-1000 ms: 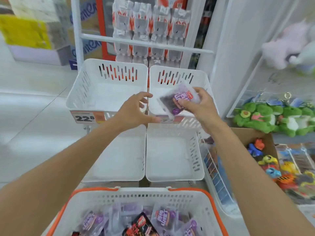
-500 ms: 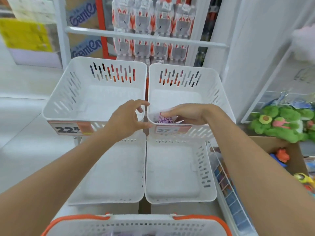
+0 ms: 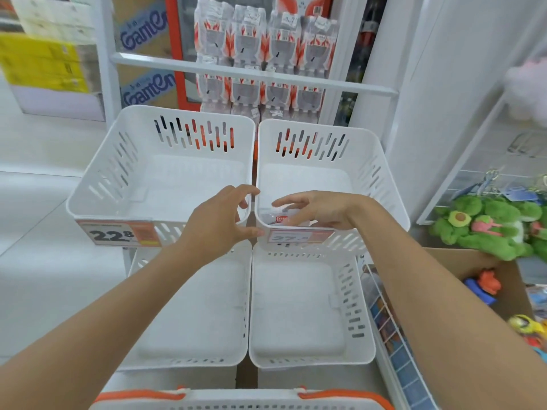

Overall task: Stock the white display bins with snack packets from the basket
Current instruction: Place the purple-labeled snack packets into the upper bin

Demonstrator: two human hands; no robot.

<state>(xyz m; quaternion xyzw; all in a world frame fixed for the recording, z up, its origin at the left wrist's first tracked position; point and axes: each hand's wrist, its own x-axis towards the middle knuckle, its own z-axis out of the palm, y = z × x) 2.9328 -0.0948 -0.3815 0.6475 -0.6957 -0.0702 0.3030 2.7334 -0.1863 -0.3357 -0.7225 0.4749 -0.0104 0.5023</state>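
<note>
Two upper white display bins stand side by side, the left one (image 3: 118, 161) bare inside. In the upper right bin (image 3: 373, 173) a clear snack packet (image 3: 281, 218) with a red label lies against the front wall. My right hand (image 3: 319, 210) reaches in palm down, its fingers stretched over the packet and touching it. My left hand (image 3: 219, 220) hovers at the corner where the two upper bins meet, fingers loosely curled, holding nothing. Two lower bins, left (image 3: 192, 321) and right (image 3: 296, 315), show bare floors. The basket's white rim (image 3: 242, 402) with orange handles shows at the bottom edge; its contents are out of view.
Price tags hang on the upper bins' fronts, "22.8" (image 3: 114, 233) on the left. Shrink-wrapped bottle packs (image 3: 266, 42) stand behind the rack. To the right are green plush toys (image 3: 485, 229), a cardboard box of small toys (image 3: 503, 279) and a wire rack (image 3: 390, 329).
My right hand carried the packet from above the rim down into the upper right bin and its fingers have straightened over it. The view tilted up, hiding the basket's contents.
</note>
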